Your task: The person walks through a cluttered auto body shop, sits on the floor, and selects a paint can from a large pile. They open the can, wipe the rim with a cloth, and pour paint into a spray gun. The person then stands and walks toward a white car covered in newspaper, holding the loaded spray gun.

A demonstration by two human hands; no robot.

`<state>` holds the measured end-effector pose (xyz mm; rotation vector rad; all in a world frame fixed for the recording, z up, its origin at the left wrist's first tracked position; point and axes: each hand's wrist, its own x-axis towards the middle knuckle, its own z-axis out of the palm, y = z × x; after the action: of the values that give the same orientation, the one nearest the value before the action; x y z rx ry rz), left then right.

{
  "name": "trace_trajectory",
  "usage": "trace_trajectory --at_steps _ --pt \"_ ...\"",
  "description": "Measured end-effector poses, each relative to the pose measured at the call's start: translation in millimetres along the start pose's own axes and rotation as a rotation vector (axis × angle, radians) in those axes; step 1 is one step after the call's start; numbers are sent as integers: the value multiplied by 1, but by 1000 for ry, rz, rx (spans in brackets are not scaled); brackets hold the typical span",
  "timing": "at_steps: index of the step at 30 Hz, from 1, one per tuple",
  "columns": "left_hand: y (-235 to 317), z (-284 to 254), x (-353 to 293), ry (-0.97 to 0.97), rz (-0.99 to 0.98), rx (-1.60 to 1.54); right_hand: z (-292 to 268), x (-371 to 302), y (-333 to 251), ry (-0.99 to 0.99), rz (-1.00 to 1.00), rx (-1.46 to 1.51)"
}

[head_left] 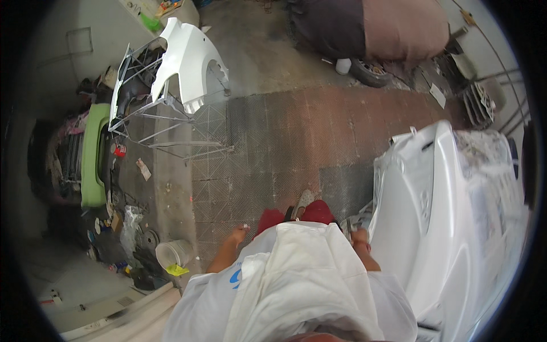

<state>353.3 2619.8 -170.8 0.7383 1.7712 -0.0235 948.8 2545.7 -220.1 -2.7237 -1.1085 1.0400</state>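
Note:
My left hand [239,232] hangs beside my left hip with its fingers curled; a small pale spot shows at the fingertips, too small to name. On the other side, my right hand [360,235] is low beside my hip, its fingers bent next to some crumpled grey-white material [354,221]. Whatever it may hold I cannot make out. Close to that hand stands a silver car body panel [419,194], part of a vehicle partly covered with masking sheet [490,159].
A white car fender [191,60] hangs on a metal stand [176,128] at the far left. Behind it are a green bumper [94,154] and scattered clutter. A white bucket [171,251] stands near left. A covered car [370,28] is at the back, with floor tiles [285,137] between.

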Motion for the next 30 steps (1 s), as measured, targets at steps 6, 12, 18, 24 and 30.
trace_trajectory --at_steps 6,12,18,24,30 --pt "49 -10 63 -47 2 73 -177 207 -344 243 -496 38" --pt "167 -56 162 58 -307 -278 -231 349 -555 261 -527 129" --pt "383 -174 278 73 130 147 -178 412 -587 -23 -21 -15" --pt "680 -353 368 122 262 -38 -164 428 -592 -63 78 -166" --pt "854 -460 494 274 416 -67 -156 547 -670 -188 296 -59"
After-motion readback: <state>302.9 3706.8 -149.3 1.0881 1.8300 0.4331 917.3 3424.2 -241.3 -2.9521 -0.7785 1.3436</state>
